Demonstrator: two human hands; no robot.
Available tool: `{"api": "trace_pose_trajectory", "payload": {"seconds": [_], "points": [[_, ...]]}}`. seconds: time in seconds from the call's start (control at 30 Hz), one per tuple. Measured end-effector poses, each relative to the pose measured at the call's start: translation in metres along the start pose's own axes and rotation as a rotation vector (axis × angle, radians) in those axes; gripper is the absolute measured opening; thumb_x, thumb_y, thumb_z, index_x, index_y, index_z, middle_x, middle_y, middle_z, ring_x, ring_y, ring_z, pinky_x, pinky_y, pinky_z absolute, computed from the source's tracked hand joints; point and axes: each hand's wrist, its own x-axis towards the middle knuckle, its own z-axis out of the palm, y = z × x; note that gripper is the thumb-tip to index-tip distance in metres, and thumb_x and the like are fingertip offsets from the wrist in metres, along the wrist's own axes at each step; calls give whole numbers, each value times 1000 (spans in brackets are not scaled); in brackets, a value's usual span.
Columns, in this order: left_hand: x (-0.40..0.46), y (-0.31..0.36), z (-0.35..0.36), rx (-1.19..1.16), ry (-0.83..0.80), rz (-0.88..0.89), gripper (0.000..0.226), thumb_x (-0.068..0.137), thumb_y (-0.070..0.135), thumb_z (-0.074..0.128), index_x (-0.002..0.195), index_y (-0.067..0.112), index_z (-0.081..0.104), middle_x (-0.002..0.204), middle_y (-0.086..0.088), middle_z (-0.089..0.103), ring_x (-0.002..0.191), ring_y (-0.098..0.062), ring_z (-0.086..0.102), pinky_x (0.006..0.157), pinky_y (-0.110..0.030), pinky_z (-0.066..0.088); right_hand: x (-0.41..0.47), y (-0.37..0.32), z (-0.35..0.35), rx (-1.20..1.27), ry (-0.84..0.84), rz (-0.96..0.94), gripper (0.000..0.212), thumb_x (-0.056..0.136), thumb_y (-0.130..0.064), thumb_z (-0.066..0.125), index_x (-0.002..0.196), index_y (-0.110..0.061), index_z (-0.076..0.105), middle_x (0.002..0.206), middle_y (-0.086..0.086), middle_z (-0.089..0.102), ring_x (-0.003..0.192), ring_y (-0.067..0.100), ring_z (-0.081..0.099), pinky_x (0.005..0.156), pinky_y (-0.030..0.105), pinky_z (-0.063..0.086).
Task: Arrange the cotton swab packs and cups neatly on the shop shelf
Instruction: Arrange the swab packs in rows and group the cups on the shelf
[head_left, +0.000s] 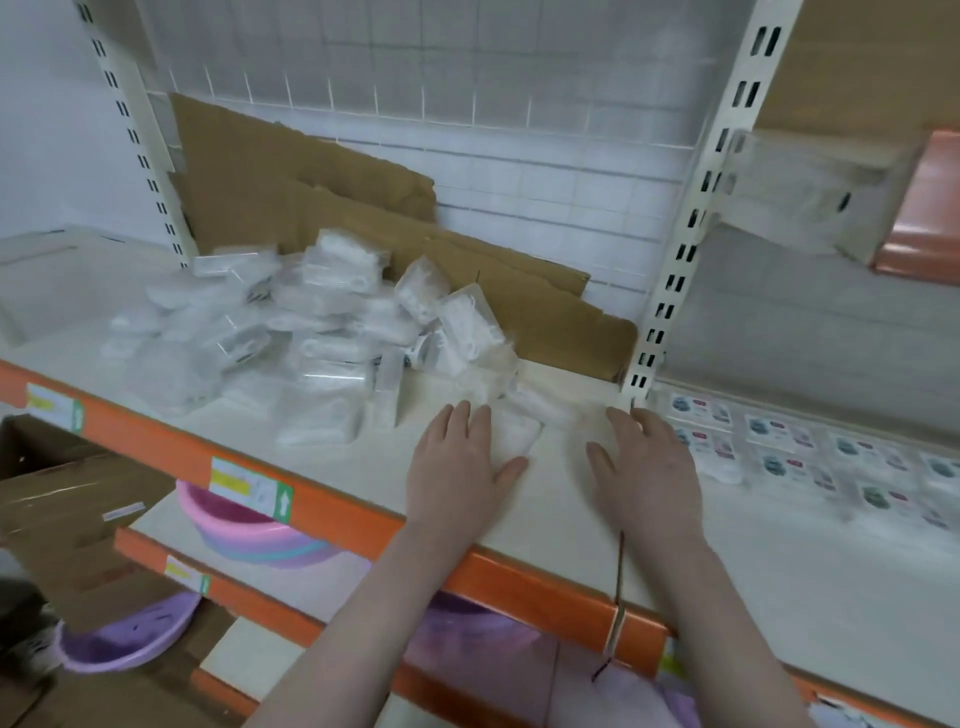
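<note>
The cream shelf (545, 499) with its orange front edge fills the view. Behind it at 12 o'clock stand brown cardboard sheets (291, 192) against a wire grid back. At 10 o'clock sprawls the heap of clear cotton swab packs (311, 322), tumbled and overlapping, none squared up. At 3 o'clock, past the slotted upright (685, 228), lie labelled sachets (779, 441) in rough rows. No cups can be told apart in this blur. Below, at 8 o'clock, sit pink and purple basins (249, 530).

Both hands lie near the front edge at 6 o'clock. The left hand (457, 462) rests flat, fingers straight, beside a small pack (514, 436) and touching its near edge. The right hand (644, 462) is spread too, fingers extended over a faint clear pack (587, 421); neither hand grips anything.

Risks, as I judge them: the 2 loose packs are slick film, so a flat-palmed push could slide them off the front edge. Pulling from the heap's base could bring its top packs down.
</note>
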Motion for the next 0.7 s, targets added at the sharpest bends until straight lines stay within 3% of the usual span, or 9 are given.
{"api": "trace_pose_trajectory", "payload": {"seconds": [0.13,0.27,0.57,0.7], "points": [[10,-1,4,-95,-19,66,68,76,50,69,121,2,56,117,-15,60,110,-33,57,91,-39,47,-2,-1,1,-21,31,33,37,78,-17,71,109,1,63,102,24,61,96,41,58,83,44,47],[14,-9,2,-98,-80,141,61,92,44,47,141,11,34,139,-5,43,126,-21,40,104,-29,31,-3,-7,-1,-38,26,84,37,81,-20,67,113,-1,61,106,21,60,100,40,55,86,43,44],[10,-56,-20,-10,-229,249,56,99,26,34,149,14,12,156,-3,15,143,-19,11,115,-29,10,3,-33,-1,19,5,103,40,88,-24,60,124,-6,57,119,18,57,113,36,50,97,42,38],[7,-75,-32,-18,-268,286,57,98,19,35,149,15,9,157,-2,9,144,-17,6,115,-27,4,14,-47,2,20,-80,76,42,93,-31,52,130,-11,51,125,11,54,117,28,48,98,32,32]]}}
